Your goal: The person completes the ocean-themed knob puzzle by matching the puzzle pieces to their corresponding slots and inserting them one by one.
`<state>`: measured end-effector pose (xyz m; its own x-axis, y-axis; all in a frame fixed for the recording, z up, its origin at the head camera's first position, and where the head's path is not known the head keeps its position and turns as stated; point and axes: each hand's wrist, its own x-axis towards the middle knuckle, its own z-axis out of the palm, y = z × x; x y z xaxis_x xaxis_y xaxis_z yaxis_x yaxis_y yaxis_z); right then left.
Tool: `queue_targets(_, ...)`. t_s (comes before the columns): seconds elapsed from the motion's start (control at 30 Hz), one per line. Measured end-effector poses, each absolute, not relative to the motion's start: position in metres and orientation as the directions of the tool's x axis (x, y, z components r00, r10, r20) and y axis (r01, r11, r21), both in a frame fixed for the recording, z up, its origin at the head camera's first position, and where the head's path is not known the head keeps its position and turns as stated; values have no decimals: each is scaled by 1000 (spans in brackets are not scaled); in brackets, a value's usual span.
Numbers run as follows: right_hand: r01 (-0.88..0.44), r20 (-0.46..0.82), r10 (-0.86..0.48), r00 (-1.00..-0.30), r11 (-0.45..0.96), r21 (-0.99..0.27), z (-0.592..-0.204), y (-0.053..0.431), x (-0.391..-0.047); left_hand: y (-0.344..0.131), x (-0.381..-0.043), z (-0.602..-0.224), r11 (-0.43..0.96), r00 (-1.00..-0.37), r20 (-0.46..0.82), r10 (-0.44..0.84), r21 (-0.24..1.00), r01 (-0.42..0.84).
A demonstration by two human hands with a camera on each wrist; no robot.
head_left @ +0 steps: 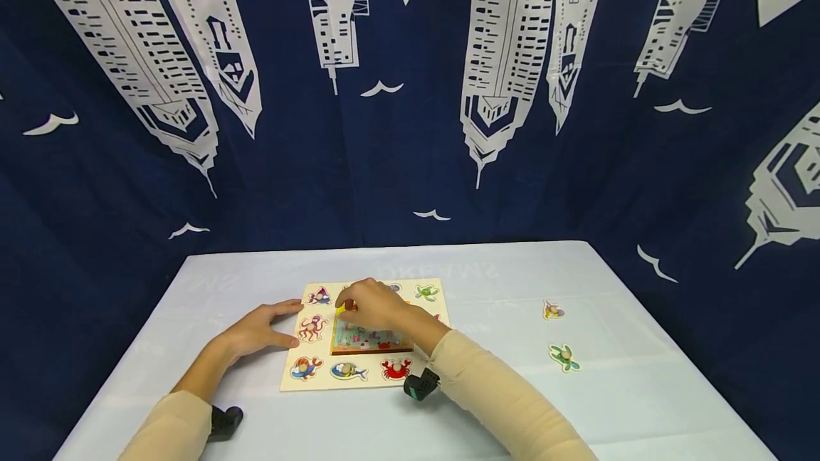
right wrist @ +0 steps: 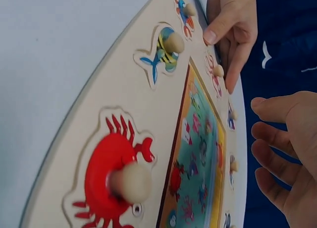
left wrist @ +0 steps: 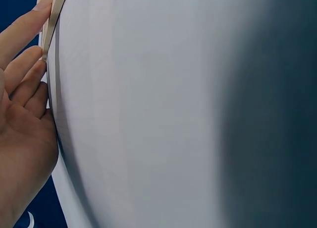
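A wooden peg puzzle board [head_left: 320, 349] lies on the white table, with sea-animal pieces around a framed sea picture [head_left: 371, 340]. My left hand [head_left: 263, 329] rests at the board's left edge, fingers and thumb spread along it; the left wrist view shows fingertips at the rim. My right hand [head_left: 374, 304] hovers over the upper part of the board. In the right wrist view its fingers are loosely bent, apart from the thumb, with nothing between them. Along the near edge sit a red crab [right wrist: 111, 173], a striped fish [right wrist: 166, 54] and a blue-and-orange lobster [right wrist: 184, 17].
To the right of the board, a green turtle-like piece [head_left: 564, 358] and a small purple-and-yellow piece [head_left: 552, 309] lie loose on the table [head_left: 500, 390]. Behind the table hangs a dark blue cloth [head_left: 384, 162] with white buildings and birds.
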<state>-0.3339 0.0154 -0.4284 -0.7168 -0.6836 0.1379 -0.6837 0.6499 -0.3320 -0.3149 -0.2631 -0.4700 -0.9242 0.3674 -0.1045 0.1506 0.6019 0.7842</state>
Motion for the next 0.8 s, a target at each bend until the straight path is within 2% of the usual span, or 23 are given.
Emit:
queue_targets(0.37, -663, 183, -647, -740, 658, -356, -416, 56, -338, -257, -315, -464, 592, -928, -109, 357, 795, 134)
queue_targets(0.8, -580, 210, -545, -812, 710, -400, -416, 118, -338, -261, -314, -468, 591, -927, -115, 357, 796, 129)
